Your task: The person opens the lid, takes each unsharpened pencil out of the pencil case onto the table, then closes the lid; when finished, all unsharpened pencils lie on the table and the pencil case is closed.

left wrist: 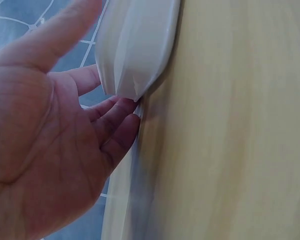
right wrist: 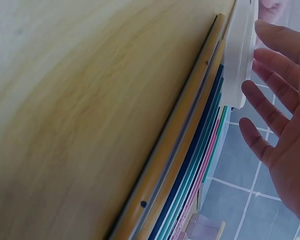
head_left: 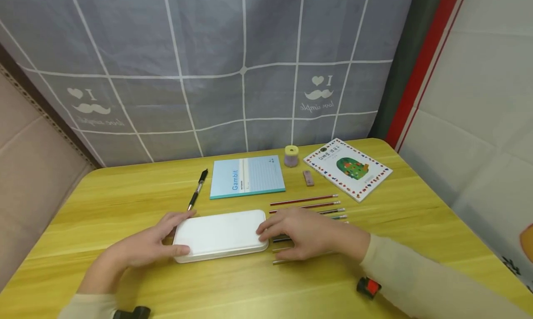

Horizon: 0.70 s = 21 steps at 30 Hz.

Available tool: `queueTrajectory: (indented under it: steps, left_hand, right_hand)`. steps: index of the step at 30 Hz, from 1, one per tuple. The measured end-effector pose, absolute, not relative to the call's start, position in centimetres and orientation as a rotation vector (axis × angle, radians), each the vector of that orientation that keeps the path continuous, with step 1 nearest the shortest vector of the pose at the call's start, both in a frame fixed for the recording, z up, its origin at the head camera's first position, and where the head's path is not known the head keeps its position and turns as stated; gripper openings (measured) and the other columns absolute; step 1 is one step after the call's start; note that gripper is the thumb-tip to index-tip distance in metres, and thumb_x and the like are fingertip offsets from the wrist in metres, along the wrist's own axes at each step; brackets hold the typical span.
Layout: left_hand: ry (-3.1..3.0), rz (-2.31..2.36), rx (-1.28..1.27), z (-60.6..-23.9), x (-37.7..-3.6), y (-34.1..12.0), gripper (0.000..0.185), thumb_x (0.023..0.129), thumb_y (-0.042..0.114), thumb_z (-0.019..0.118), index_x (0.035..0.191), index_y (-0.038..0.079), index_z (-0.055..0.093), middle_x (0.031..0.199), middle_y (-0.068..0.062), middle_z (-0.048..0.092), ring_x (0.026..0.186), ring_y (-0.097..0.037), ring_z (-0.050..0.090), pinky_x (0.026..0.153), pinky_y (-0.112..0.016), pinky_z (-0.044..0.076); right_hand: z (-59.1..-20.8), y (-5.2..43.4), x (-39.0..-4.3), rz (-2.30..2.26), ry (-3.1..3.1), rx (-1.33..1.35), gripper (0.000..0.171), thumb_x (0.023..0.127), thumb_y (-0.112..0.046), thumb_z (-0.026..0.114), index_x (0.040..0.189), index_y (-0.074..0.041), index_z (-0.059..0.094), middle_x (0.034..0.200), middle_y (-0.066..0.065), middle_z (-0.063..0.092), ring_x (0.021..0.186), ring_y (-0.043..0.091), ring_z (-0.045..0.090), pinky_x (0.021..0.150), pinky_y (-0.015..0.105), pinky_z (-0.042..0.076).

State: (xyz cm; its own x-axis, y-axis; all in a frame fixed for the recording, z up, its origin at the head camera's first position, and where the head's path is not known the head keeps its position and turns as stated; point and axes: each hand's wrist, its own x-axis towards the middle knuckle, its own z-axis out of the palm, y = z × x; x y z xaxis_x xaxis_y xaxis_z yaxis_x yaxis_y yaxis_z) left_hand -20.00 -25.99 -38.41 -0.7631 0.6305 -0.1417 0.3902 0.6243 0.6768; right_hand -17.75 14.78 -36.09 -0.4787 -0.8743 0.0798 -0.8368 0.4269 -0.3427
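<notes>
A closed white pencil case (head_left: 220, 235) lies flat at the front middle of the table. My left hand (head_left: 156, 242) grips its left end, thumb at the near corner and index finger at the far one. Seen from the left wrist, the other fingers of the left hand (left wrist: 55, 135) curl by the lower edge of the case (left wrist: 137, 50). My right hand (head_left: 301, 231) reaches over a row of pencils (head_left: 306, 200), its fingertips touching the case's right end. In the right wrist view those fingers (right wrist: 262, 105) are spread and fairly straight. The right hand partly hides the pencils.
Behind the case are a black pen (head_left: 197, 189) and a blue notebook (head_left: 250, 175). Farther right stand a yellow-lidded, purple pencil sharpener (head_left: 291, 156), a pink eraser (head_left: 308, 178) and a white booklet (head_left: 349, 168). A grey checked curtain (head_left: 216, 78) hangs along the back edge.
</notes>
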Motion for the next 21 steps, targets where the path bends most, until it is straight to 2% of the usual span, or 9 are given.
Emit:
queueTrajectory:
  steps: [3, 9, 21]
  left_hand:
    - [2.482, 0.914, 0.792, -38.3, -19.9, -25.8, 0.081, 0.097, 0.040, 0.073, 0.163, 0.016, 0.033, 0.153, -0.021, 0.034, 0.139, -0.045, 0.036, 0.108, -0.070, 0.032]
    - [2.503, 0.886, 0.770, -37.9, -19.6, -25.4, 0.081, 0.096, 0.046, 0.073, 0.162, 0.017, 0.036, 0.152, -0.020, 0.035, 0.137, -0.045, 0.039, 0.108, -0.070, 0.033]
    - [2.476, 0.860, 0.723, -38.2, -20.0, -24.9, 0.085, 0.095, 0.043, 0.075, 0.163, 0.016, 0.033, 0.156, -0.023, 0.031, 0.138, -0.047, 0.039, 0.108, -0.069, 0.033]
  right_hand:
    - [-36.1, 14.7, -17.6, -0.508, 2.563, -1.520, 0.039, 0.095, -0.031, 0.077, 0.131, -0.018, 0.074, 0.141, -0.009, 0.063, 0.135, 0.010, 0.054, 0.113, 0.034, 0.043]
    - [-35.9, 14.6, -17.7, -0.481, 2.570, -1.509, 0.039, 0.095, -0.031, 0.076, 0.132, -0.018, 0.074, 0.141, -0.009, 0.064, 0.135, 0.011, 0.054, 0.113, 0.035, 0.043]
    - [-36.2, 14.7, -17.5, -0.485, 2.588, -1.542, 0.038, 0.095, -0.030, 0.077, 0.130, -0.016, 0.075, 0.139, -0.006, 0.065, 0.134, 0.012, 0.055, 0.112, 0.034, 0.044]
